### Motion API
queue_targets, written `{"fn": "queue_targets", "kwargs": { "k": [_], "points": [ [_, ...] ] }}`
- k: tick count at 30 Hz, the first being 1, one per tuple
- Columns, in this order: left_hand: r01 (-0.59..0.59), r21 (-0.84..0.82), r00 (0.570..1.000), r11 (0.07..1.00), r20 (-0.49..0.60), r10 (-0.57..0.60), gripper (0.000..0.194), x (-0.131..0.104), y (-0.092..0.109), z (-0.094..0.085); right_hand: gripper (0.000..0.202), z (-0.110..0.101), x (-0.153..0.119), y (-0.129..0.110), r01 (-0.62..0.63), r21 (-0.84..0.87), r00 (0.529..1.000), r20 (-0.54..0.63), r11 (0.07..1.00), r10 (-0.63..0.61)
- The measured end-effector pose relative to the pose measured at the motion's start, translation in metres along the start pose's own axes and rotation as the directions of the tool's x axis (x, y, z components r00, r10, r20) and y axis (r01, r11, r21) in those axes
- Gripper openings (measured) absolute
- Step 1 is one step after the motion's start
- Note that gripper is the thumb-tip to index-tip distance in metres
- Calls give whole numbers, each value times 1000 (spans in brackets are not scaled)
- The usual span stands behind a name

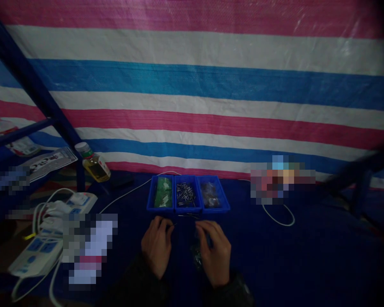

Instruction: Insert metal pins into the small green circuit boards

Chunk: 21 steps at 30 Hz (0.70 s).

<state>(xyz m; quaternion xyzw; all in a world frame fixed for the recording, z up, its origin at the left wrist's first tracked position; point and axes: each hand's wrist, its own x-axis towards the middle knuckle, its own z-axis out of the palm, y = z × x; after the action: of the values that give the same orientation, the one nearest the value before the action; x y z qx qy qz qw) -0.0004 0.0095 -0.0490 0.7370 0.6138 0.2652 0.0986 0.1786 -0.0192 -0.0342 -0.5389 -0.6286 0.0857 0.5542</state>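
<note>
My left hand (158,246) is closed in a pinch in front of the bins; a thin dark tip shows at its fingertips, too small to name. To its right, my right hand (215,251) pinches a small clear plastic bag (196,254), which hangs below the fingers and is partly hidden by them. Just beyond the hands stand three blue bins side by side. The left bin (149,204) has green packets (163,192) in it, the middle bin (187,209) many small metal pins (185,194), and the right bin (224,200) clear plastic bags (210,195). Thin dark pieces (188,215) lie before the middle bin.
A power strip (35,256) with plugs and white cables lies at the left, near a bottle of yellow liquid (97,167). Blurred-out items sit at left and far right. A white cable loop (288,224) lies on the dark blue surface. Striped sheeting (198,98) hangs behind.
</note>
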Motion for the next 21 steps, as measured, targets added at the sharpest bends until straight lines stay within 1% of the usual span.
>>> {"fn": "queue_targets", "kwargs": {
  "k": [3, 6, 9, 11, 14, 18, 21],
  "points": [
    [-17, -48, 1000, 999, 0, 17, 17, -1, 0, 2, 17, 4, -8, -5, 55, 35, 997, 57, 998, -57],
    [-30, -165, 1000, 986, -9, 28, 20, -3, 3, 2, 19, 6, -12, -7, 92, 64, 991, 88, 994, -97],
    [-30, -269, 999, 963, -26, 24, 20, -4, 9, -1, 20, 6, -15, -5, 45, 97, 997, 56, 994, -50],
    [-24, -309, 999, 951, -39, 12, 19, -4, 12, -5, 21, 6, -15, -3, 8, 100, 1000, 24, 995, -10],
    [4, -360, 999, 933, -39, -20, 19, -3, 14, -10, 19, 8, -15, -3, -7, 76, 1000, 5, 997, 7],
    [47, -474, 995, 879, -50, -81, 16, -6, 16, -11, 20, 8, -16, -7, -27, 20, 997, 78, 999, 26],
    [33, -555, 998, 831, -31, -61, 15, -11, 18, -9, 22, 9, -17, -10, -15, -19, 991, 131, 1000, 17]
  ]
}}
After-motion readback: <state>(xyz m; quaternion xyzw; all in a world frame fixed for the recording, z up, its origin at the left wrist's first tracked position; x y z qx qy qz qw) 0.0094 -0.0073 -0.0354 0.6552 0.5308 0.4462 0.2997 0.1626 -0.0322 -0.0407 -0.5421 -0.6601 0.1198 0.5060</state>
